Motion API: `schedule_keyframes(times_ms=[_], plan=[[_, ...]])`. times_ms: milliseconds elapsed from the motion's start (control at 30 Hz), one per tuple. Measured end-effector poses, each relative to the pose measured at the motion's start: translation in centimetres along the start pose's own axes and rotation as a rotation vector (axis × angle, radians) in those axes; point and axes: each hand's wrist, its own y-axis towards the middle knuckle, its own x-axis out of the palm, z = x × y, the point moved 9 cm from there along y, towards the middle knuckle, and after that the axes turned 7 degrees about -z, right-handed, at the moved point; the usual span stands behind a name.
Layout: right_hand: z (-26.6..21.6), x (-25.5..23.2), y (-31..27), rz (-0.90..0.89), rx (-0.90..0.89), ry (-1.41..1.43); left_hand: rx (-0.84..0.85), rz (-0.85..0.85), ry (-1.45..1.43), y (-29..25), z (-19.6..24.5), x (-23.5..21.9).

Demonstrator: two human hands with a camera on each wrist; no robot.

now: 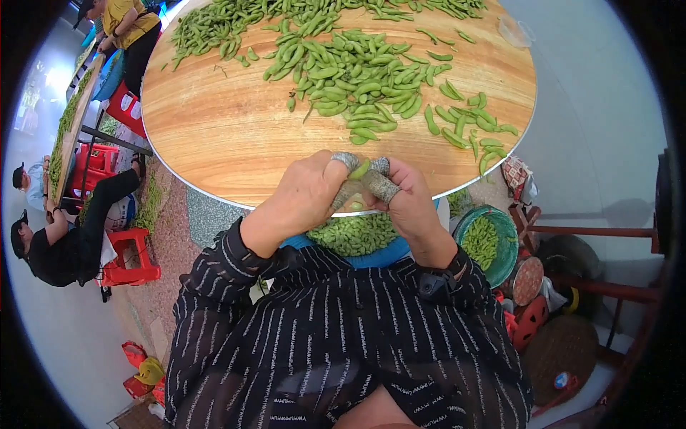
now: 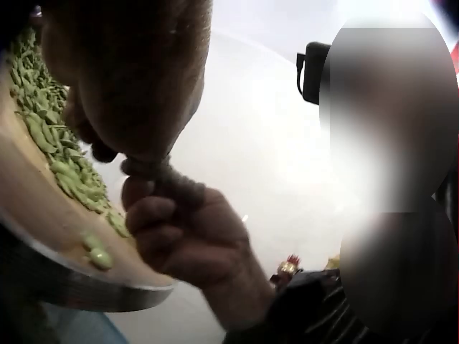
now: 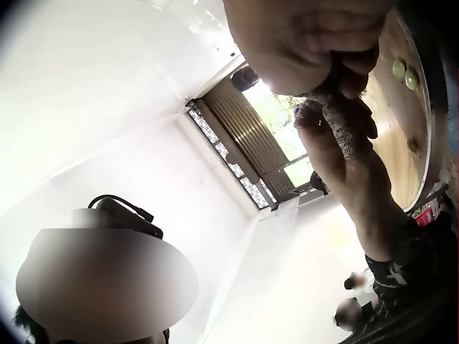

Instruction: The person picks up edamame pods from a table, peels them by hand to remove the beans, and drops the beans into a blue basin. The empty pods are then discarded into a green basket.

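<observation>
In the head view both hands meet over the near edge of the round wooden table [image 1: 214,129]. My left hand [image 1: 304,187] and my right hand [image 1: 414,204] pinch one green soybean pod [image 1: 359,170] between thumbs and fingers. Grey textured wrapping covers the thumbs and a finger. Much of the pod is hidden by the fingers. Beyond the hands lies a heap of soybean pods [image 1: 357,79]. Below them, a blue basin [image 1: 389,252] at my lap holds shelled beans [image 1: 351,234]. A few loose shelled beans [image 2: 99,256] lie near the table rim in the left wrist view.
Scattered pods [image 1: 457,132] lie at the table's right, and a clear plastic cup [image 1: 516,32] stands at its far right. On the floor to the right is a green basin [image 1: 511,247] of beans or pods. People and red stools [image 1: 132,257] are at left.
</observation>
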Motion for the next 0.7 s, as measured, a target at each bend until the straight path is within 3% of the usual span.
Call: schedule_keyframes(times_ms=[33,100,200,433,500,533,600,633,700], plan=[[0.2,-0.1,0.0,-0.002,0.001,0.001,-0.002,0.000,0.001,0.0,-0.3,0.2],[0.1,0.0,0.0,-0.024,-0.033,-0.020,0.174,0.106,0.116,-0.2,0.6,0.2],[-1.0,0.9,-0.3,0.001,-0.120,-0.148,0.222,0.233,0.070,-0.9,0.8,-0.4],[-0.9,1.3,-0.3,-0.032,-0.213,-0.073,0.164,0.392,-0.163,-1.5,0.3,-0.6],[-1.1,1.1,-0.2,-0.024,-0.204,-0.129,-0.105,0.328,-0.548,-1.2,-2.1,0.4],[-1.3,1.2,-0.3,-0.020,-0.204,-0.129,-0.104,0.326,-0.551,-1.3,-2.1,0.5],[-1.6,1.1,-0.2,0.026,-0.165,-0.273,-0.423,0.178,-1.275,-1.9,-4.7,4.4],[-1.7,1.0,-0.1,0.026,-0.167,-0.274,-0.421,0.178,-1.274,-1.7,-4.8,4.2],[-1.7,1.1,-0.1,0.013,-0.176,-0.392,-0.573,0.149,-1.557,-2.1,-4.8,5.5]])
